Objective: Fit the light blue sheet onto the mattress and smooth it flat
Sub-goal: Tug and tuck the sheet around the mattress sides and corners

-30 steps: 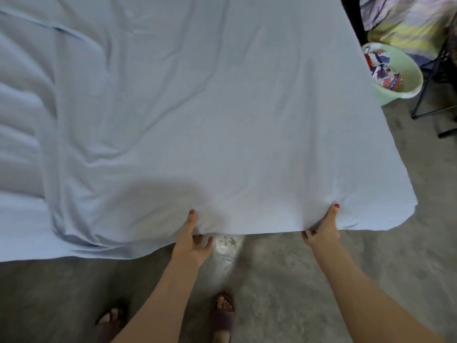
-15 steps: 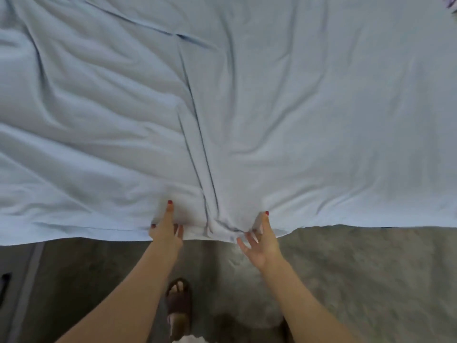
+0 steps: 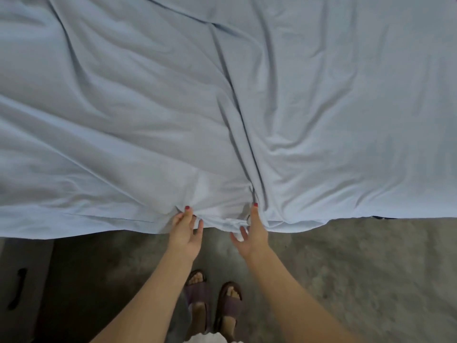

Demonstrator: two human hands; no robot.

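The light blue sheet (image 3: pixel 222 107) covers the whole upper part of the view and hides the mattress beneath it. It is wrinkled, with a long fold running from the top middle down to the near hem. My left hand (image 3: pixel 185 230) pinches the hem at the near edge, thumb on top of the cloth. My right hand (image 3: pixel 252 231) grips the hem just to the right, at the foot of the long fold. The cloth bunches up between the two hands.
Grey concrete floor (image 3: pixel 358 280) lies below the sheet's edge. My feet in brown sandals (image 3: pixel 212 300) stand close to the bed. A dark grey panel with a black handle (image 3: pixel 17 288) sits at the lower left.
The hands have shifted left along the hem and drawn closer together, gathering the cloth between them. The green basin at the bed's right corner has left the view.
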